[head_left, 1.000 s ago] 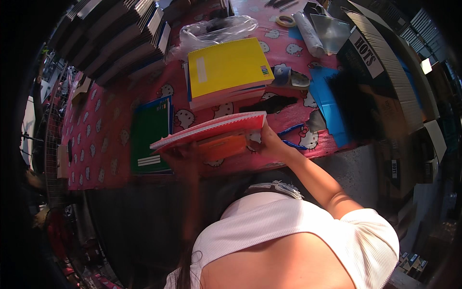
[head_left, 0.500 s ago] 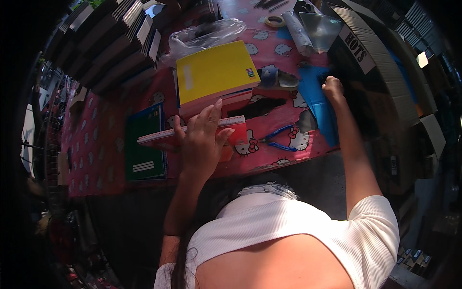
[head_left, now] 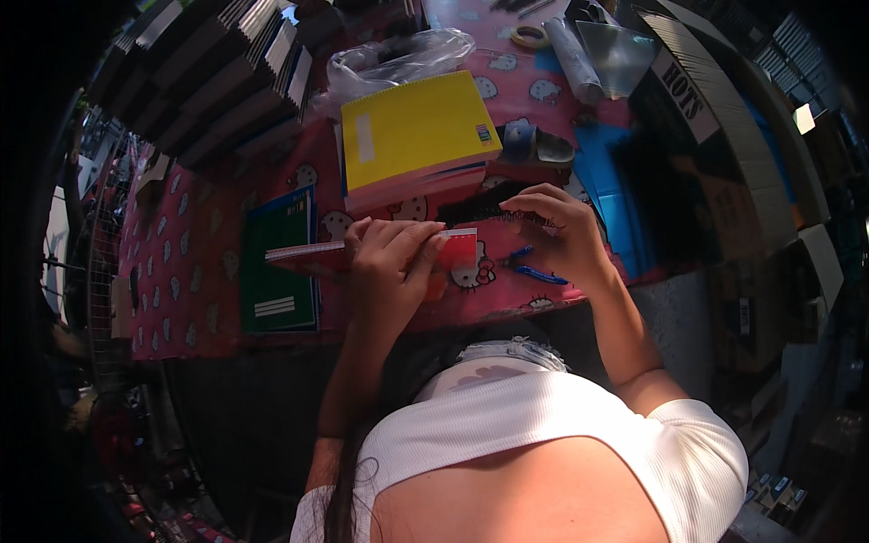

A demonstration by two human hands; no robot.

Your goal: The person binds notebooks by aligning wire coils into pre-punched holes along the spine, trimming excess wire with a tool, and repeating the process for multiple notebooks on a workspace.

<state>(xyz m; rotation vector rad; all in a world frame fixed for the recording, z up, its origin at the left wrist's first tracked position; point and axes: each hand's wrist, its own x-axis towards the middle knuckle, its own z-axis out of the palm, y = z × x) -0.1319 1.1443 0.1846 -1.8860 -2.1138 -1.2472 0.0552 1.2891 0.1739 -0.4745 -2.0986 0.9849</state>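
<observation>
In my left hand (head_left: pixel 394 258) is a red notebook (head_left: pixel 463 244), held tilted with its punched white page edge upward. The fingers lie over that edge and the thumb presses on the near side. My right hand (head_left: pixel 561 231) is to the right of it, fingers curled round a thin black spiral binding coil (head_left: pixel 509 215) whose end points toward the notebook's edge. The rest of the coil is hidden by the fingers. Blue-handled pliers (head_left: pixel 541 274) lie on the table below my right hand. A green notebook (head_left: pixel 276 303) lies flat left of my left hand.
A yellow notebook (head_left: pixel 421 127) tops a stack beyond my hands. Tall piles of notebooks (head_left: pixel 208 81) stand far left. Clear plastic (head_left: pixel 398 63), a sandal (head_left: pixel 539 145), blue sheets (head_left: pixel 625 226) with dark coils (head_left: pixel 661 190), tape (head_left: pixel 530 36) and a cardboard box (head_left: pixel 715 100) surround the pink tablecloth (head_left: pixel 195 271).
My right hand has come left from the blue sheets to beside the red notebook, bringing a black coil. My left fingers have closed down over the notebook's edge.
</observation>
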